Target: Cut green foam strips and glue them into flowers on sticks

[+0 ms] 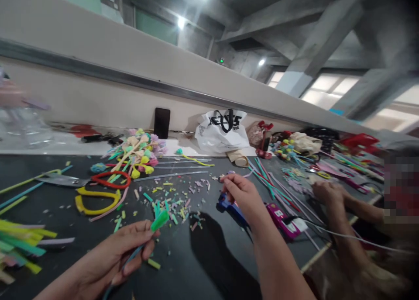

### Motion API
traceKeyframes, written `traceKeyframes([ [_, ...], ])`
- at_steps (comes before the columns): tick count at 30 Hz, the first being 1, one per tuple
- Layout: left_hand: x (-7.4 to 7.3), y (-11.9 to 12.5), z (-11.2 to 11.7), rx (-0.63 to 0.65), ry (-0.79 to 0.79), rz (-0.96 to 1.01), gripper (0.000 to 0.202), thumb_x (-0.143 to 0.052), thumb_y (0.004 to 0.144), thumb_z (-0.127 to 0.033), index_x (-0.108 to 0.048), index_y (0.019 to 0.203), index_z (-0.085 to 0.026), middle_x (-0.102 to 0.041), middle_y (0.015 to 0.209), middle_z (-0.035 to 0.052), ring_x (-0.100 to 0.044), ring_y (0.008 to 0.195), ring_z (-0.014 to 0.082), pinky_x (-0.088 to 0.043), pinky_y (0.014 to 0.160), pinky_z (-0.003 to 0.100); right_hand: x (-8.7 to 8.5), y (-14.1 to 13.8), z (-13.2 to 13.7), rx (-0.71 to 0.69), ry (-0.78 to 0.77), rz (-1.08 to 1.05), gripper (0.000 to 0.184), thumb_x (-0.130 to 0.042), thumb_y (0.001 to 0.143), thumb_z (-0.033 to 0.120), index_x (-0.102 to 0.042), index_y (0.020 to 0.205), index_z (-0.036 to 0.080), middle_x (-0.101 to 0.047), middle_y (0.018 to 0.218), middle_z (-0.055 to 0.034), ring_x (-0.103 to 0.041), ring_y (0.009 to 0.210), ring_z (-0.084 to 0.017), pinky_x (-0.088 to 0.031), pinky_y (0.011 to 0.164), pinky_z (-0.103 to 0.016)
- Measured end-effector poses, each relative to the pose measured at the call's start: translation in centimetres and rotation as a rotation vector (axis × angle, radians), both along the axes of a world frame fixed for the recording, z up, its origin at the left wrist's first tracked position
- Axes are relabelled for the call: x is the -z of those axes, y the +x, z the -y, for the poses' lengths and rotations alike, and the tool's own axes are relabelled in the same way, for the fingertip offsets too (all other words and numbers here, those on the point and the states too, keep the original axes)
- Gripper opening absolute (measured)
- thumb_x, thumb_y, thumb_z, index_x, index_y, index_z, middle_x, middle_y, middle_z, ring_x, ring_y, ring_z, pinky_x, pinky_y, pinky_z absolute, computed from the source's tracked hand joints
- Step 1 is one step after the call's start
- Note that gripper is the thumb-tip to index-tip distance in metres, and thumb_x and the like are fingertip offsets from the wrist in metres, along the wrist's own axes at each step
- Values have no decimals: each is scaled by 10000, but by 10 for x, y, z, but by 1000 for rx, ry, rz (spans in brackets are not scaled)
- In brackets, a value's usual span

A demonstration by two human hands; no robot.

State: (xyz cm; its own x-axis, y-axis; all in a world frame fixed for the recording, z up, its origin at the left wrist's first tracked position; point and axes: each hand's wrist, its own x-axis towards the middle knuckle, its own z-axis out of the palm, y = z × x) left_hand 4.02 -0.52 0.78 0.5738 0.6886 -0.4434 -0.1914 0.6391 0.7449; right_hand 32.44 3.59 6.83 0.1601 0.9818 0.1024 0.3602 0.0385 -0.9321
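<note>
My left hand (134, 247), low in the view, pinches a bright green fuzzy piece (159, 221) between thumb and fingers. A thin bluish stem (133, 255) runs below it through the same hand. To the right, my right hand (240, 191) is raised over the table with thumb and fingers drawn together; what its fingertips hold, if anything, is too small to name. Just under that hand lies a blue tool (231, 208), partly covered by it. Many short cut bits of fuzzy stem (176, 201) are scattered between my hands.
Yellow-handled pliers (98, 204), red-handled scissors (111, 179) and fuzzy flowers (140, 147) lie left. A phone (162, 123) and white bag (222, 132) stand behind. A magenta device (284, 221) lies right, near another person's hands (330, 195).
</note>
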Motion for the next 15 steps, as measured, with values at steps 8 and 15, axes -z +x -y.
traceKeyframes([
  [8, -1, -11, -9, -123, 45, 112, 154, -609, 745, -285, -546, 733, -145, -521, 573, -40, -239, 288, -23, -230, 239, 81, -5, -1, 6, 9, -39, 171, 119, -567, 717, 295, -579, 720, 177, -549, 556, 36, -441, 415, -72, -334, 416, -189],
  [15, -1, -23, -21, -348, 95, 198, 112, -570, 772, -236, -546, 818, -137, -466, 572, -72, -252, 272, -38, -223, 236, 63, -19, -112, -22, -351, -177, -1062, 56, -531, 730, 219, -499, 754, 180, -441, 575, 55, -343, 428, -47, -293, 411, -161],
])
